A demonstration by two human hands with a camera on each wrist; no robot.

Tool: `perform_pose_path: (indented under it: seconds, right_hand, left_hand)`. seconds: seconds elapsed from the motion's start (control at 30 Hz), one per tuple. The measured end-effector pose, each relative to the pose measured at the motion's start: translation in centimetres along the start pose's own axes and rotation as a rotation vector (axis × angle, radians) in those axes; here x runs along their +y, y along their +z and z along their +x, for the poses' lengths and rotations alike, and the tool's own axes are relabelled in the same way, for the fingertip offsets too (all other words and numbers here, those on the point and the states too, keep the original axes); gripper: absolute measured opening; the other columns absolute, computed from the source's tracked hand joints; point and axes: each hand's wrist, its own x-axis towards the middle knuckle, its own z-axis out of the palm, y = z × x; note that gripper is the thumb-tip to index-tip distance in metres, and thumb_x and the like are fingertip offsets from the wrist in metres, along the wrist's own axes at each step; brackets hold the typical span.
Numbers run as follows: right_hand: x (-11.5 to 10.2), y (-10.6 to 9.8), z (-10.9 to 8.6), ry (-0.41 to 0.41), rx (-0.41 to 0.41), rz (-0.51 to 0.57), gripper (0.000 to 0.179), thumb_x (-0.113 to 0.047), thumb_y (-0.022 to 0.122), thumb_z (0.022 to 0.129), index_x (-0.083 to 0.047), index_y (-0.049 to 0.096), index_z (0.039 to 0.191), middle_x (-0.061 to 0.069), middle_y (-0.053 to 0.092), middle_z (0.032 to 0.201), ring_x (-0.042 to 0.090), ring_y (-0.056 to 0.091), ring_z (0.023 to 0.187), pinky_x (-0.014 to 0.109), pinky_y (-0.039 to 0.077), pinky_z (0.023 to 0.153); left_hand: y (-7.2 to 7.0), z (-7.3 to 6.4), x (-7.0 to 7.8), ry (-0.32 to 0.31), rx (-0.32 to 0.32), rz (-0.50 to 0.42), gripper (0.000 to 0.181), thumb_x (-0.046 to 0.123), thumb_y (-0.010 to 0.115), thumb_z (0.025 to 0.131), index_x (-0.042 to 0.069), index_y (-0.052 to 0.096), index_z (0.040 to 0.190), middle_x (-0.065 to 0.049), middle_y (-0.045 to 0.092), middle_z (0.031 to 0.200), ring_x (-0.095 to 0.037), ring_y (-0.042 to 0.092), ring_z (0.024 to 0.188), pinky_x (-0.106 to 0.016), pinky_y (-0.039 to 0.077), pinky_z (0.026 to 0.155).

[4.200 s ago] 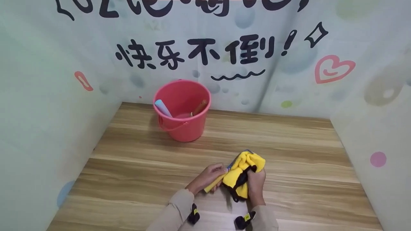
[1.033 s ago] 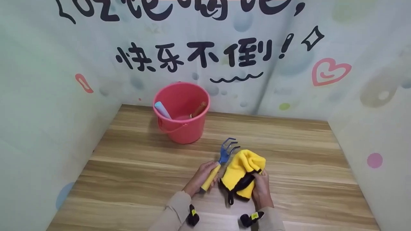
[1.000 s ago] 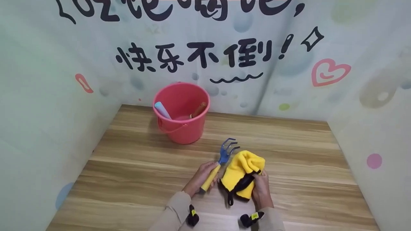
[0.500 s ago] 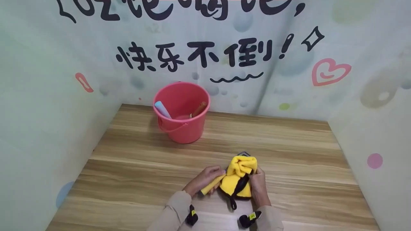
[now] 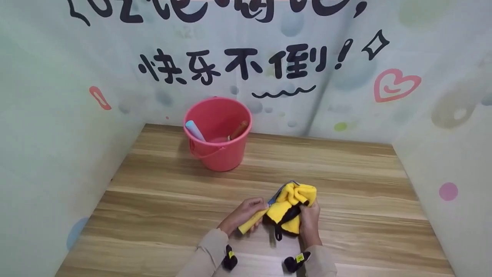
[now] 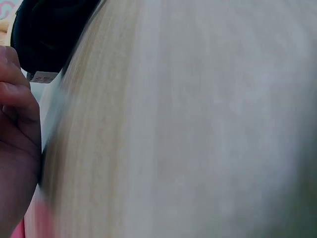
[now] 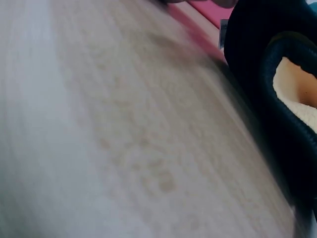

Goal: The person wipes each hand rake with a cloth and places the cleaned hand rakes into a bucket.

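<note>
In the head view my left hand [image 5: 248,211] grips the yellow handle [image 5: 251,223] of a small hand rake, which slants up to the right. My right hand [image 5: 310,219] holds a bunched yellow cloth [image 5: 277,212] with black trim and a black hanging loop. The cloth lies over the rake's head; only a strip of the blue metal [image 5: 273,198] shows along its left edge. Curled fingers of my left hand appear in the left wrist view beside the cloth's dark side [image 6: 49,39]. In the right wrist view the dark cloth [image 7: 252,49] shows a pale fold.
A pink bucket [image 5: 226,157] stands at the back left of the wooden table [image 5: 346,169]. Inside lean a light blue handle [image 5: 195,130] and a brown handle [image 5: 239,130]. Printed fabric walls [image 5: 269,111] enclose the table at the back and both sides.
One second ago the rake's blue tines were bare beside the cloth. The cloth has since come over them, and over the last half second it has shifted slightly up and right.
</note>
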Motion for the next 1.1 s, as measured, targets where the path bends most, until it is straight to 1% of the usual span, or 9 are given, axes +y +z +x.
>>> perform_pose_path:
  seconds: [0.2,0.4,0.5,0.6,0.77,0.83,0.93,1.03,1.1]
  right_hand:
    - [0.4,0.4,0.0,-0.055,0.013,-0.018,0.049,0.018,0.041,0.075,0.008,0.044,0.123,0.002,0.055,0.104,0.003,0.052,0.092,0.012,0.044,0.082]
    - [0.4,0.6,0.2,-0.049,0.000,-0.011,0.048,0.008,0.055,0.081,0.002,0.043,0.127,0.004,0.054,0.112,0.004,0.053,0.097,0.014,0.044,0.086]
    - [0.1,0.4,0.3,-0.016,-0.029,0.020,0.049,0.002,0.062,0.081,-0.004,0.043,0.126,0.003,0.053,0.113,0.007,0.054,0.098,0.017,0.046,0.086]
    - [-0.2,-0.1,0.3,0.026,-0.061,0.058,0.048,0.000,0.063,0.082,-0.009,0.043,0.125,0.001,0.053,0.113,0.011,0.056,0.099,0.020,0.048,0.087]
    - [-0.3,-0.5,0.3,0.067,-0.075,0.102,0.048,-0.002,0.064,0.083,-0.012,0.043,0.125,0.001,0.053,0.114,0.011,0.056,0.099,0.022,0.049,0.087]
    - [-0.3,-0.6,0.3,0.087,-0.073,0.135,0.049,-0.003,0.065,0.083,-0.012,0.043,0.125,0.001,0.054,0.113,0.011,0.057,0.099,0.022,0.049,0.087]
    - [-0.4,-0.7,0.4,0.125,-0.080,0.188,0.049,-0.006,0.068,0.082,-0.014,0.043,0.124,0.000,0.054,0.114,0.011,0.057,0.101,0.023,0.049,0.089]
    - [-0.5,-0.7,0.5,0.144,-0.085,0.235,0.050,-0.008,0.070,0.082,-0.015,0.044,0.123,0.000,0.056,0.113,0.012,0.057,0.101,0.025,0.049,0.090]
    - [-0.5,-0.7,0.5,0.145,-0.083,0.251,0.049,-0.009,0.071,0.081,-0.016,0.044,0.122,-0.001,0.057,0.111,0.012,0.058,0.100,0.025,0.050,0.090]
  left_hand:
    - [-0.4,-0.2,0.1,0.011,0.033,-0.027,0.030,0.032,0.053,0.094,0.011,0.044,0.076,-0.001,0.049,0.056,-0.011,0.046,0.042,-0.022,0.040,0.034]
    - [-0.2,-1.2,1.6,0.069,0.075,-0.156,0.024,0.030,0.050,0.096,0.012,0.046,0.082,0.001,0.049,0.057,-0.007,0.046,0.044,-0.019,0.039,0.034]
    - [-0.1,-1.6,4.1,0.113,0.075,-0.182,0.022,0.030,0.048,0.097,0.012,0.046,0.084,0.000,0.049,0.058,-0.007,0.047,0.044,-0.019,0.039,0.035]
    - [-0.5,-1.8,7.6,0.132,0.133,-0.177,0.017,0.027,0.049,0.097,0.012,0.046,0.089,-0.001,0.049,0.061,-0.008,0.048,0.046,-0.019,0.041,0.039]
    - [-2.7,-2.9,13.7,0.168,0.373,-0.080,0.017,0.020,0.054,0.094,0.010,0.047,0.105,-0.003,0.054,0.072,-0.011,0.051,0.054,-0.021,0.046,0.050]
    - [-3.8,-3.3,15.7,0.132,0.471,-0.017,0.024,0.019,0.057,0.093,0.009,0.047,0.112,-0.004,0.056,0.078,-0.013,0.053,0.059,-0.021,0.048,0.056]
    - [-5.5,-3.8,17.9,-0.010,0.573,0.057,0.032,0.022,0.057,0.092,0.009,0.046,0.119,-0.003,0.056,0.087,-0.013,0.054,0.067,-0.020,0.047,0.063]
    - [-6.7,-4.1,19.1,-0.129,0.589,0.056,0.028,0.024,0.054,0.093,0.009,0.047,0.115,-0.002,0.053,0.090,-0.012,0.052,0.069,-0.019,0.046,0.062]
    - [-7.3,-4.1,19.5,-0.162,0.580,0.039,0.026,0.027,0.053,0.093,0.009,0.050,0.112,-0.001,0.052,0.088,-0.012,0.052,0.068,-0.019,0.047,0.059]
